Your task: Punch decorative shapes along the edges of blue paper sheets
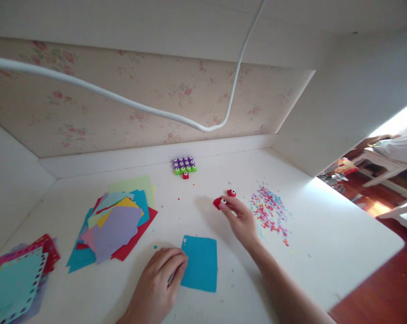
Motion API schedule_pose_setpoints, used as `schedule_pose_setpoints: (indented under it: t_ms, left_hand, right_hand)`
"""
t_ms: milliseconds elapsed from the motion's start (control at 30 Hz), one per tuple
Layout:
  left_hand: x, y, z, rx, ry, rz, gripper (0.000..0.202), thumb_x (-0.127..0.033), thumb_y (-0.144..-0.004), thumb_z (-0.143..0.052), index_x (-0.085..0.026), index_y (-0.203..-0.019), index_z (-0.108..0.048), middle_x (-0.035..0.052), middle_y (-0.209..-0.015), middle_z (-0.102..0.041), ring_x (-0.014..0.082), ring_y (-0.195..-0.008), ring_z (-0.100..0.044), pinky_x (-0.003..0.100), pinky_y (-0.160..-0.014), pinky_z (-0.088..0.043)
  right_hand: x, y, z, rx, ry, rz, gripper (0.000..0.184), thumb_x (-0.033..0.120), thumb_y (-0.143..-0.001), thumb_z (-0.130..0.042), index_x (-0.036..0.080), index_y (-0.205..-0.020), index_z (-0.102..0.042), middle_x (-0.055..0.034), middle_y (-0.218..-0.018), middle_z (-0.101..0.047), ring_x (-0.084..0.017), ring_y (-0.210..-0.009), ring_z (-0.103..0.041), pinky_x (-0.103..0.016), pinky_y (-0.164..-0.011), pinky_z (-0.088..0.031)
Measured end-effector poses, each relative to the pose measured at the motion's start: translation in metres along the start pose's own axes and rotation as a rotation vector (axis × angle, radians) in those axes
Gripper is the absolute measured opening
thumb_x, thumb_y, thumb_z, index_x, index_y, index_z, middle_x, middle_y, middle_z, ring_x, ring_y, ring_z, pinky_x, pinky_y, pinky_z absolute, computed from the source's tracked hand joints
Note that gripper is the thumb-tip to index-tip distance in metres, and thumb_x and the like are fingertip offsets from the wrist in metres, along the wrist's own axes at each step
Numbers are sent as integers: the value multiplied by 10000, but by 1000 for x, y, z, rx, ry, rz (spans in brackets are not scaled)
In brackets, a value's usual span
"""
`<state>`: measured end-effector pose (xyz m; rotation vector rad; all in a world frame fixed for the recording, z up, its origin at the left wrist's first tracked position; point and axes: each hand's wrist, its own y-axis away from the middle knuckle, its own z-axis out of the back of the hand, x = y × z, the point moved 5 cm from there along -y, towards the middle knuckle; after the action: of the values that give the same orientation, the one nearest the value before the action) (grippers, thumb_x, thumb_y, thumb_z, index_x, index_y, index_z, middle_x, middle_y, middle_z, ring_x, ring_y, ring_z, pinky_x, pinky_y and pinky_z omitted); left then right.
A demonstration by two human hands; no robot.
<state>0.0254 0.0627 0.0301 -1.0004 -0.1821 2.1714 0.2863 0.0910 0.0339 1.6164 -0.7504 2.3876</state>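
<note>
My right hand (241, 220) is raised a little above the white table, its fingers closed on a small red craft punch (218, 203) with a white button. Just behind it lies a second red punch (231, 193). A blue paper sheet (200, 265) is flat on the table in front of me, with small cut-outs near its top left corner. At the sheet's left edge my left hand (164, 274) has its fingers curled together and pinching the paper; the thumb is partly hidden.
Purple and green punches (185, 164) stand in rows at the back, with a red punch (185, 175) before them. Coloured paper (118, 229) is piled at the left, beside punched sheets (16, 279). Confetti (269, 207) lies at the right. A white cable (139, 106) hangs above.
</note>
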Motion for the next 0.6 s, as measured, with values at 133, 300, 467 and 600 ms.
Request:
schedule_pose_setpoints:
  t_ms: [133,300,467,600]
  left_hand:
    - [-6,0,-2,55,-30,-63,172,-190,-966,-529,-239,-984,-693,47,-934,-736,210,-888,-691,365,-873,-571]
    - [-8,0,-4,96,-29,-80,180,-177,-960,-533,-238,-988,-700,45,-921,-746,216,-892,-691,365,-846,-575]
    - [-11,1,-3,96,-47,-91,206,-196,-969,-539,-245,-1061,-717,41,-957,-761,213,-914,-701,365,-854,-581]
    - [-13,0,-2,68,-76,-124,245,-215,-961,-559,-264,-1144,-715,34,-1003,-772,217,-943,-714,369,-865,-590]
  right_hand:
    - [-35,-23,44,-298,131,-135,477,566,-850,-630,190,-1132,-710,-110,-1019,-763,-263,-948,-722,-401,-853,-559]
    - [-48,-37,64,-318,297,-177,512,586,-827,-621,178,-1117,-728,-114,-953,-768,-276,-902,-719,-404,-850,-527]
    - [-49,-42,58,-213,462,-140,430,510,-850,-599,188,-1092,-750,-112,-1022,-749,-259,-889,-697,-390,-860,-504]
    - [-50,-45,54,-148,541,-120,411,471,-880,-564,200,-1134,-741,-112,-1115,-729,-269,-984,-681,-393,-894,-492]
